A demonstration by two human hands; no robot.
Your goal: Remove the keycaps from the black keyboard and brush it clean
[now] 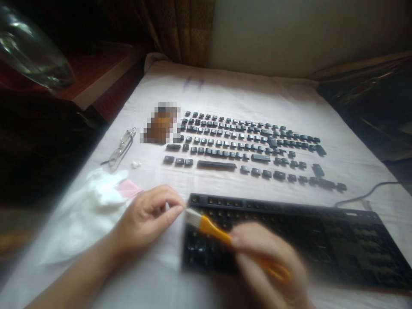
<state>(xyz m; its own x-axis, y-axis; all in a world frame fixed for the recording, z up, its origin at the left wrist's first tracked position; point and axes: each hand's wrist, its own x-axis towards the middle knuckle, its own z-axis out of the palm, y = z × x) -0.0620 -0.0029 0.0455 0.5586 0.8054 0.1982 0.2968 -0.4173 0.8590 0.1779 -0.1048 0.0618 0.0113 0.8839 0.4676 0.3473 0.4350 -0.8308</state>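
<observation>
A black keyboard base (309, 240) with its keycaps off lies at the lower right. My right hand (270, 257) holds a yellow-handled brush (214, 229) over it, the pale bristles pointing left at the base's upper left corner. Thumb and fingertips of my left hand (157, 212) are pinched together by the bristle ends, beside that corner; whatever they hold, if anything, is too small to make out. Beyond the base, loose black keycaps (217, 165) lie in rows on the white cloth (251, 92).
White cotton-like material (86, 210) with a pink piece lies left of my left hand. Eyeglasses (122, 148) and a blurred-out brown object (161, 126) are farther back. A cable (367, 191) runs off right; a glass bottle (32, 47) is at upper left.
</observation>
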